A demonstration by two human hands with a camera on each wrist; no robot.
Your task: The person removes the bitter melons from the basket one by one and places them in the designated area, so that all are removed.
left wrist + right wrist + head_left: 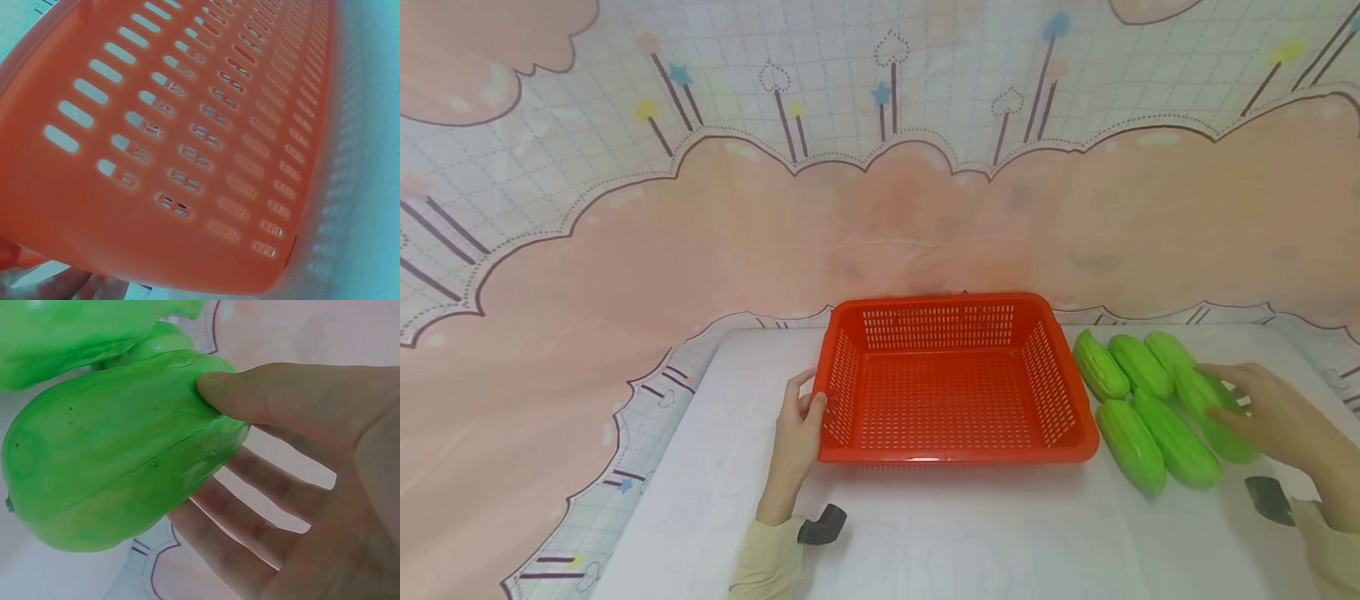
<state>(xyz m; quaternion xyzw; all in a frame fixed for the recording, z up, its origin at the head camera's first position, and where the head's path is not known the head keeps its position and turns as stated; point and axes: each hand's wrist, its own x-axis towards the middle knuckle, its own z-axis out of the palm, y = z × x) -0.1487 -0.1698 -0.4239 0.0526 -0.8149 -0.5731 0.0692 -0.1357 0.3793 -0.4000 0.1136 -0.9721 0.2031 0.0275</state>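
A red plastic basket (955,455) with slotted walls sits on the white table. My left hand (796,437) grips its left rim, thumb over the edge; in the left wrist view the fingers are mostly hidden at the lower corner. To the right of the basket lie several green gourd-like vegetables (1138,367). My right hand (1273,417) holds the rightmost green gourd (119,456) near one end. In the right wrist view the thumb presses its upper side and the fingers pass behind it. Their tips are hidden.
The white table (940,542) carries the basket and gourds. A patterned cloth (925,225) with pink cloud shapes hangs behind the table and along its left side. Dark curved pieces (822,527) show at both wrists.
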